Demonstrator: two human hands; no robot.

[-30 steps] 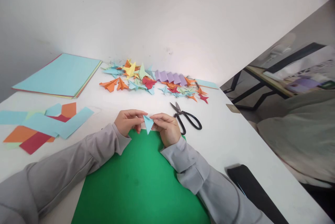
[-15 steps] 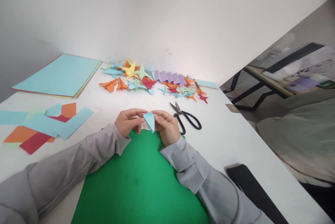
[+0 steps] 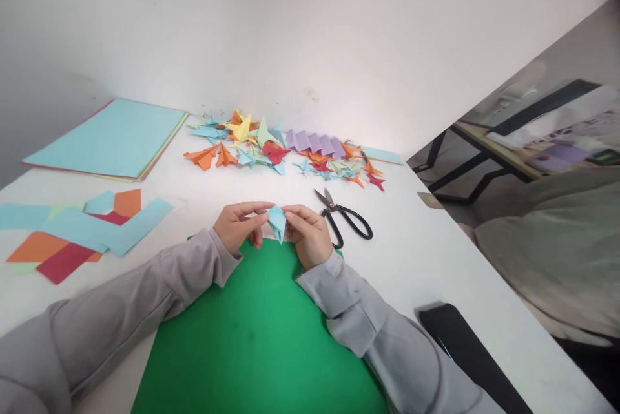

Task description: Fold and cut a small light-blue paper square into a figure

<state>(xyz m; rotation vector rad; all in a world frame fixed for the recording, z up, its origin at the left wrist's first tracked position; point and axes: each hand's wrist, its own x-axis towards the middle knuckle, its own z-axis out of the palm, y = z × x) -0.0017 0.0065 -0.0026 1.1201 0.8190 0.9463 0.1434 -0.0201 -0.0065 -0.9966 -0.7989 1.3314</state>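
Observation:
A small light-blue piece of folded paper [image 3: 278, 223] is held up between my two hands, its narrow tip pointing down. My left hand [image 3: 239, 225] pinches its left edge between thumb and forefinger. On the other edge, my right hand [image 3: 309, 234] grips it the same way, fingers curled. Both hands are just above the far edge of a green sheet [image 3: 252, 336]. Black-handled scissors [image 3: 341, 214] lie partly spread beside my right hand.
Folded paper figures [image 3: 242, 136] in several colours lie along the wall with a purple pleated strip [image 3: 314, 143]. Coloured paper pieces [image 3: 82, 233] and a sheet stack [image 3: 109, 136] are at left. A black object [image 3: 469, 349] lies at right, near a seated person [image 3: 557, 246].
The folded light-blue paper has been turned slightly between my fingers and now shows more of its folded layers. Both hands have stayed almost in place.

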